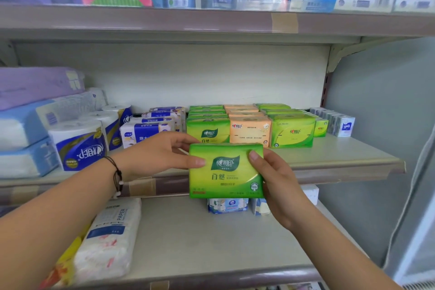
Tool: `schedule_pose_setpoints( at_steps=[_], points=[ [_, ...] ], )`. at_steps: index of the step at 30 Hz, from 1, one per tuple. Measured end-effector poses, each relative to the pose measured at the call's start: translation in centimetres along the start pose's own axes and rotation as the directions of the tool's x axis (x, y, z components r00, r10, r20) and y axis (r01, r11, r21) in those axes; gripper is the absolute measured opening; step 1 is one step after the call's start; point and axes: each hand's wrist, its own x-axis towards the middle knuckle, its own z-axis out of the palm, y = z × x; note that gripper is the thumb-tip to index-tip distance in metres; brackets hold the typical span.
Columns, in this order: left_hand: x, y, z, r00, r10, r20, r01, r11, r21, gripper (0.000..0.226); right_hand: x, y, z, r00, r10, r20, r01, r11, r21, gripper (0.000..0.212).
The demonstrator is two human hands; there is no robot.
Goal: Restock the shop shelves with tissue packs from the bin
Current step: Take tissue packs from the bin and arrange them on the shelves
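— Both forearms enter from the bottom edge. What is carried?

— One green tissue pack (226, 170), held upright with its printed face to the camera, in front of the middle shelf (341, 155) lip. It is not yet on the shelf.

— State of each grip?

— Left hand (162, 155): thumb on the front face, fingers curled behind the upper left corner, gripping the pack. Right hand (274, 179): thumb on the front near the upper right, fingers wrapped behind the right edge, also gripping it. A two-sided hold keeps the soft pack square and label-forward, in my judgement so it can be matched to the stock.

— Where does it belong?

— Directly behind it stands a row of green packs (208, 130) with the same label, running front to back. Beside that sits an orange row (249, 129), then a lighter green row (292, 130), then small white packs (339, 123) at the far right. Bare shelf lies in front of these rows, so the likely slot is at the head of the matching row.

— Remaining surroundings?

— Toilet rolls (80, 146) and blue-and-white packs (147, 133) occupy the middle shelf's left side. The lower shelf (211, 242) carries a white paper pack (110, 240) at left and small packs partly hidden behind the carried one. The top shelf (164, 19) holds bottles and boxed goods. The bin is not in view.

— Risk?

— Pushing in crooked could nudge the front orange pack out of line.
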Motion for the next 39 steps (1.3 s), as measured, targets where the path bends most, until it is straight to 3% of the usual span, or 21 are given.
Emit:
schedule_pose_setpoints(
  at_steps=[2, 4, 10, 12, 14, 16, 25, 33, 39],
  points=[
    [0.0, -0.6, -0.6, 0.999, -0.009, -0.036, 0.008, 0.999, -0.034, 0.058, 0.3, 0.0, 0.4, 1.000, -0.006, -0.020, 0.005, 0.997, -0.071, 0.043],
    [0.4, -1.1, -1.1, 0.997, -0.008, -0.080, 0.003, 0.998, -0.066, 0.071, 0.7, 0.0, 0.4, 0.998, -0.031, -0.059, 0.024, 0.994, -0.108, 0.058],
    [2.8, -2.6, -2.2, 0.965, -0.004, -0.261, -0.035, 0.989, -0.144, 0.101, 1.1, -0.3, -0.6, 0.996, -0.037, -0.087, 0.037, 0.999, 0.002, 0.076],
    [3.9, -3.1, -2.2, 0.956, -0.024, -0.292, -0.024, 0.987, -0.159, 0.089, 1.4, -0.3, -0.9, 0.998, -0.006, -0.060, 0.008, 0.999, 0.043, 0.065],
    [5.0, -3.8, -2.1, 0.950, -0.028, -0.310, -0.025, 0.986, -0.167, 0.057, 1.6, -0.5, -0.9, 0.999, 0.008, -0.039, -0.006, 0.999, 0.048, 0.065],
    [6.0, -4.4, -2.0, 0.945, -0.039, -0.326, -0.015, 0.987, -0.162, 0.046, 1.9, -0.7, -0.8, 1.000, 0.008, -0.025, -0.007, 0.999, 0.039, 0.068],
    [8.3, -6.4, -1.2, 0.943, -0.081, -0.324, 0.031, 0.987, -0.156, 0.044, 3.0, -0.9, -0.7, 1.000, 0.002, -0.008, -0.001, 0.999, 0.034, 0.057],
    [8.9, -6.0, 0.6, 0.895, -0.054, -0.443, 0.000, 0.993, -0.121, 0.031, 3.1, -0.9, -1.3, 1.000, 0.002, -0.014, -0.002, 0.998, 0.055, 0.066],
    [8.0, -5.4, 1.3, 0.875, -0.061, -0.480, 0.015, 0.995, -0.098, 0.047, 2.2, -1.2, -2.0, 1.000, 0.010, -0.024, -0.009, 0.999, 0.046, 0.065]
  ],
)
